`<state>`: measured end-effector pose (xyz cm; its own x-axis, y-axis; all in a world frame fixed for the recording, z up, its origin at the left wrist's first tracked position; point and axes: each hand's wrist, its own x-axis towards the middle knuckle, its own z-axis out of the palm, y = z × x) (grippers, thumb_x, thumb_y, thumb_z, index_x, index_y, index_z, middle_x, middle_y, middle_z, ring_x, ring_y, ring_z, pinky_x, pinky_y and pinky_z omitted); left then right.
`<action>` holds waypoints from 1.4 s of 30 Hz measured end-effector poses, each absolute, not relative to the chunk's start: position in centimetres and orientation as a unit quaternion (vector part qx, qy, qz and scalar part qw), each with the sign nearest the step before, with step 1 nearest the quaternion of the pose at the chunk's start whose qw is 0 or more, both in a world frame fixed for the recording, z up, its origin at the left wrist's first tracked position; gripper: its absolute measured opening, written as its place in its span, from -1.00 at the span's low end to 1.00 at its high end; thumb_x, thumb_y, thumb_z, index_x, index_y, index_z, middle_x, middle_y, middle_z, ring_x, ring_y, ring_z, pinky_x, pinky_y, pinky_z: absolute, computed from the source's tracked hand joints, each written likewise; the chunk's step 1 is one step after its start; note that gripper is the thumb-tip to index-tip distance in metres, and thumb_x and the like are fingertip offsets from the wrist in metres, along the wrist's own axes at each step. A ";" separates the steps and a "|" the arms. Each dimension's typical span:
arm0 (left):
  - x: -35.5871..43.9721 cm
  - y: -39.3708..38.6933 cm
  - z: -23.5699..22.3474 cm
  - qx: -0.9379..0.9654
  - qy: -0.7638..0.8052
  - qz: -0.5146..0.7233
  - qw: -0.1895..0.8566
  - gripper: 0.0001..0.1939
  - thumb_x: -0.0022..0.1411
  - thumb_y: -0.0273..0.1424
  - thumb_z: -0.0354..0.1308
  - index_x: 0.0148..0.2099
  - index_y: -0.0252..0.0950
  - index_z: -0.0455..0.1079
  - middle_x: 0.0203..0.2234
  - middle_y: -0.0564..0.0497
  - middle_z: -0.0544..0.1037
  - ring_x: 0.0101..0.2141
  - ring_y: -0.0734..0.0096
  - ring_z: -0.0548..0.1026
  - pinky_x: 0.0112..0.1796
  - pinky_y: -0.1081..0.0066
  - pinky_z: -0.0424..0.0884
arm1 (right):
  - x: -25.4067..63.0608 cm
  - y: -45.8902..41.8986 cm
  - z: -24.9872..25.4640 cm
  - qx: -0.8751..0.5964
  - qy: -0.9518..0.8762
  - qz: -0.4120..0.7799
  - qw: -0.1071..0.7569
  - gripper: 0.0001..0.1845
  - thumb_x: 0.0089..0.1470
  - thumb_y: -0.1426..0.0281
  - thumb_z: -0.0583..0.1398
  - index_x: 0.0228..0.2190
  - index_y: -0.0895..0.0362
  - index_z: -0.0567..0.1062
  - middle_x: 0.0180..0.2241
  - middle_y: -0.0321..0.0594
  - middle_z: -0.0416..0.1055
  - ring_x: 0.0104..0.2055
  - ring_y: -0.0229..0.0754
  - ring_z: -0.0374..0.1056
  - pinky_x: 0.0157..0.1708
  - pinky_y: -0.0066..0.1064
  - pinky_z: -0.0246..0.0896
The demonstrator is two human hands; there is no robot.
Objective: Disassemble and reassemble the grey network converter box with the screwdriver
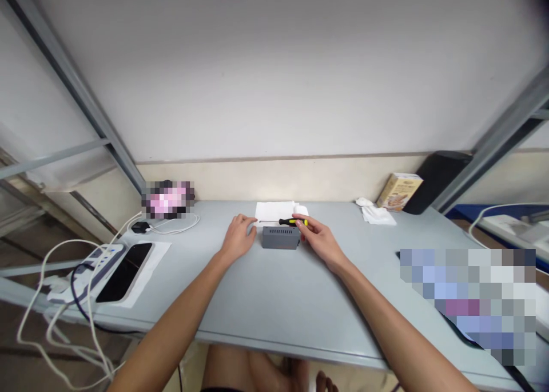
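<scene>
A dark grey box with a row of vent slots (281, 240) sits on the desk between my hands. My right hand (319, 240) is closed on the handle of a black and yellow screwdriver (288, 221), which lies level just behind the box, its thin shaft pointing left. My left hand (240, 236) is left of the box, with thumb and forefinger apart near the screwdriver's tip and nothing visible between them. Behind the screwdriver lies white paper (274, 210).
On the left are a phone (125, 272), a power strip (88, 274) with loose cables, and a black adapter (140, 227). Crumpled tissue (376, 213), a yellowish carton (398, 191) and a black case (440, 180) stand at the back right. A blurred-out item lies at the right.
</scene>
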<state>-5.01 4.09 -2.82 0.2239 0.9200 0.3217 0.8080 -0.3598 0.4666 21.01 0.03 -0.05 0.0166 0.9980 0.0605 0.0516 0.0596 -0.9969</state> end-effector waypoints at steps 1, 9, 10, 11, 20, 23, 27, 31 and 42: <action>-5.0 4.1 -2.8 0.777 0.557 0.276 0.098 -0.66 0.44 -0.39 0.07 0.15 -0.25 0.53 -0.11 -0.15 0.47 0.01 0.06 0.44 0.11 0.10 0.37 | 21.0 0.0 0.0 -0.502 -0.524 0.469 0.503 -0.23 -0.02 -0.20 0.34 0.03 0.09 0.65 -0.56 -0.32 0.33 -0.46 -0.21 0.16 -0.43 -0.33 0.08; -5.2 4.2 -3.4 0.787 0.548 0.273 0.082 -0.67 0.45 -0.34 0.09 0.16 -0.18 0.53 -0.10 -0.13 0.44 0.01 0.09 0.42 0.10 0.12 0.37 | 20.9 0.0 -0.2 -0.508 -0.529 0.463 0.497 -0.25 -0.01 -0.22 0.31 0.00 0.06 0.65 -0.60 -0.35 0.29 -0.48 -0.19 0.18 -0.42 -0.31 0.11; -5.2 4.2 -3.4 0.786 0.549 0.271 0.083 -0.67 0.45 -0.34 0.09 0.16 -0.17 0.53 -0.10 -0.12 0.44 0.01 0.09 0.42 0.10 0.12 0.37 | 20.9 0.0 -0.2 -0.507 -0.529 0.464 0.498 -0.25 -0.01 -0.22 0.31 0.00 0.06 0.65 -0.60 -0.35 0.29 -0.48 -0.18 0.19 -0.42 -0.31 0.11; -5.2 4.2 -3.4 0.786 0.550 0.270 0.084 -0.67 0.45 -0.33 0.09 0.17 -0.17 0.53 -0.10 -0.13 0.44 0.01 0.09 0.42 0.10 0.12 0.37 | 20.9 0.0 -0.1 -0.507 -0.528 0.464 0.499 -0.25 -0.01 -0.22 0.31 0.00 0.06 0.65 -0.60 -0.35 0.29 -0.47 -0.18 0.20 -0.41 -0.31 0.11; -5.0 3.9 -2.3 0.780 0.538 0.294 0.128 -0.77 0.43 -0.34 0.13 0.02 -0.17 0.58 -0.11 -0.10 0.47 0.01 0.12 0.45 0.08 0.16 0.38 | 21.2 0.1 -0.1 -0.507 -0.532 0.449 0.508 -0.25 0.01 -0.26 0.27 -0.06 0.08 0.64 -0.57 -0.32 0.37 -0.47 -0.18 0.23 -0.40 -0.32 0.10; -4.8 3.7 -1.9 0.772 0.541 0.302 0.145 -0.81 0.43 -0.34 0.14 -0.05 -0.18 0.58 -0.12 -0.08 0.48 0.02 0.14 0.47 0.05 0.20 0.40 | 21.3 0.2 -0.2 -0.506 -0.532 0.449 0.508 -0.24 0.02 -0.28 0.26 -0.06 0.08 0.64 -0.56 -0.31 0.39 -0.46 -0.18 0.24 -0.39 -0.32 0.10; -4.6 3.5 -1.6 0.764 0.547 0.308 0.147 -0.84 0.42 -0.34 0.16 -0.09 -0.17 0.58 -0.14 -0.05 0.49 -0.01 0.16 0.49 -0.01 0.25 0.42 | 21.4 0.3 -0.3 -0.511 -0.533 0.449 0.503 -0.25 0.03 -0.28 0.25 -0.06 0.06 0.64 -0.54 -0.30 0.40 -0.46 -0.17 0.24 -0.38 -0.32 0.09; -4.6 3.4 -1.4 0.762 0.550 0.313 0.142 -0.87 0.41 -0.36 0.17 -0.11 -0.17 0.57 -0.15 -0.03 0.50 -0.03 0.18 0.50 -0.04 0.27 0.41 | 21.5 0.4 -0.5 -0.513 -0.534 0.448 0.502 -0.26 0.05 -0.27 0.24 -0.05 0.06 0.63 -0.54 -0.31 0.39 -0.45 -0.17 0.23 -0.37 -0.32 0.07; -5.1 3.3 -0.7 0.820 0.501 0.272 0.044 -0.84 0.46 -0.34 0.15 -0.07 -0.20 0.55 -0.14 -0.06 0.49 -0.09 0.19 0.48 -0.12 0.27 0.39 | 21.4 0.3 -0.4 -0.515 -0.522 0.449 0.510 -0.29 0.06 -0.25 0.24 -0.08 0.07 0.63 -0.53 -0.32 0.38 -0.45 -0.19 0.22 -0.38 -0.34 0.07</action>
<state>-5.11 3.31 -0.72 0.3494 0.8460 0.4027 0.7984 -0.4937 0.3446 21.42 0.34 -0.35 0.0509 0.9962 0.0701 0.0803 0.0658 -0.9946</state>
